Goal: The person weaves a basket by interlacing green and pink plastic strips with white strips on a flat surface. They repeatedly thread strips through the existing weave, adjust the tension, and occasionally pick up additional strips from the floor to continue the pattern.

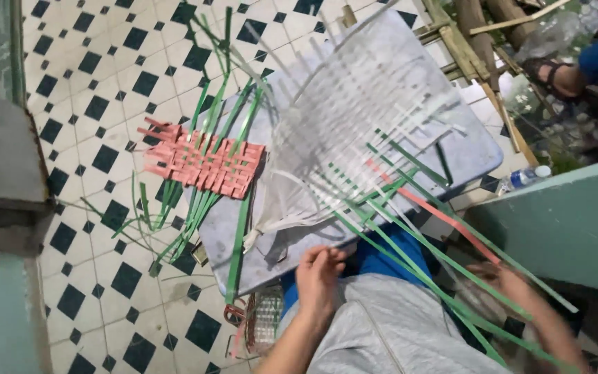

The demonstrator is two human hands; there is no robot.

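1. Fingers [327, 255] of the left hand [317, 277] are seen curled loosely at the near edge of the grey board [475, 156]; whether a strip is pinched between them cannot be told.
2. Far left of those fingers, a floor of white tiles with dark diamonds [98, 104] is shown, with loose green strips [143, 215] scattered on it.
3. Up and to the left of the fingers, a small pink woven mat [202, 165] is laid on the board's left end, with green strips threaded through it.
4. Just below and left of the fingers, a clear plastic piece [266, 315] is seen beside the person's grey-clad lap.
5. Directly above the fingers, the white woven panel [354, 125] is spread over the board, its loose white ends reaching down close to the fingertips.
6. To the right of the fingers, long green strips [410, 239] and one pink strip [451, 221] are run out from the weave across the lap.
7. Farther right, the right hand [503, 287] is blurred among those green strips; its grip cannot be told.
8. At the top right, well apart from both hands, another person's sandalled foot [551, 73] is visible, and a plastic bottle [524, 178] is lying beside the board.
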